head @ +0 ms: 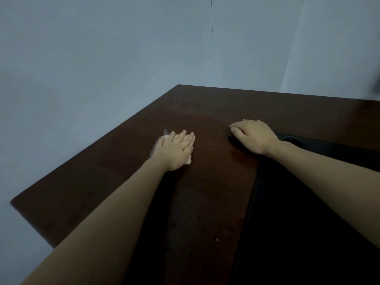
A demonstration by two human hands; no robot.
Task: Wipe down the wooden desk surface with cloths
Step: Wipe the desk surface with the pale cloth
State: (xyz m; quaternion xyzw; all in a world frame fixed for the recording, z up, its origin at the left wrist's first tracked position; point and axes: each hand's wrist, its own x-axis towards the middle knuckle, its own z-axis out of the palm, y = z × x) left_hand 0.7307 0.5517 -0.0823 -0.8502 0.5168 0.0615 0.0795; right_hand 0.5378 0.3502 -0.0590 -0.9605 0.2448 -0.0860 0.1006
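Note:
A dark brown wooden desk (115, 173) fills the lower middle of the head view, its far corner at the wall. My left hand (176, 150) lies flat with straight fingers on a pale cloth (159, 140), which shows only at the hand's left and right edges. My right hand (254, 135) rests on the desk further right, fingers bent downward; a dark shape under its fingertips is too dim to identify.
A black mat or pad (308, 212) covers the desk's right part, with a round dark recess (291, 139) near my right wrist. Pale blue walls (102, 58) meet the desk's far and left edges. A small white speck (217, 239) lies near the front.

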